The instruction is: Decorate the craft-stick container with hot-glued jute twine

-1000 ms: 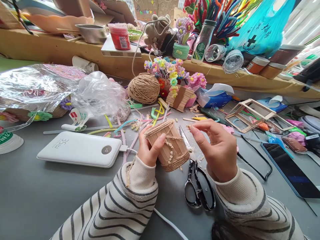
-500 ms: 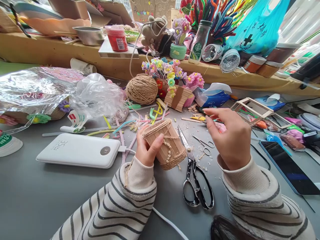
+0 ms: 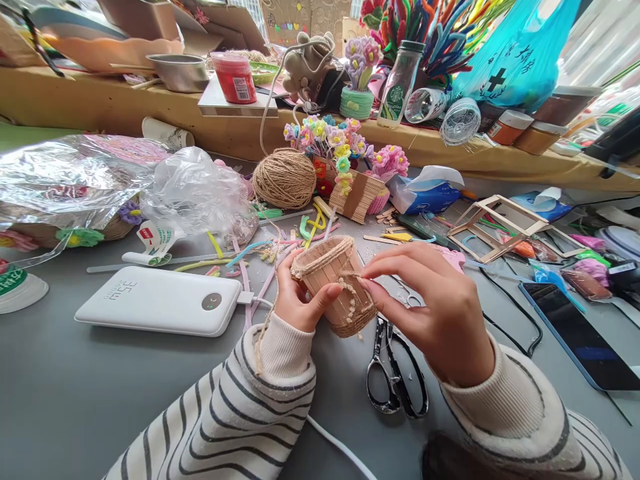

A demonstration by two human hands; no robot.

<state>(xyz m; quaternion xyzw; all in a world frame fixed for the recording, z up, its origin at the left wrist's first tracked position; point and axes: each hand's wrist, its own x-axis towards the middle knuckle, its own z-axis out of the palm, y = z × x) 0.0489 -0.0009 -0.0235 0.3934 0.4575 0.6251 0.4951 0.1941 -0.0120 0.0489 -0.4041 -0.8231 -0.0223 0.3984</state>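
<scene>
My left hand point(image 3: 303, 297) is wrapped round a small pot point(image 3: 327, 280) made of wooden craft sticks, with twine bands at its rim and base. The pot is tilted, its opening up and to the left. On its side runs a curved line of pale glue-like dots. A short twine strand point(image 3: 349, 273) lies across that side, and my right hand point(image 3: 425, 300) pinches its end between thumb and index finger. Below the right hand, black-handled scissors point(image 3: 395, 373) rest on the table, their blades mostly hidden. Small silver scissors point(image 3: 414, 300) are partly covered by the hand.
A white power bank point(image 3: 160, 300) with a cable lies at left, a phone point(image 3: 583, 333) at right. Behind the pot are a twine ball point(image 3: 284, 178), a stack of craft sticks point(image 3: 357, 195) and fuzzy flowers. A wooden stick frame point(image 3: 500, 230) stands at back right.
My right hand has moved left and down from beside the pot to its side, pinching the twine strand. The pot has turned more upright in my left hand.
</scene>
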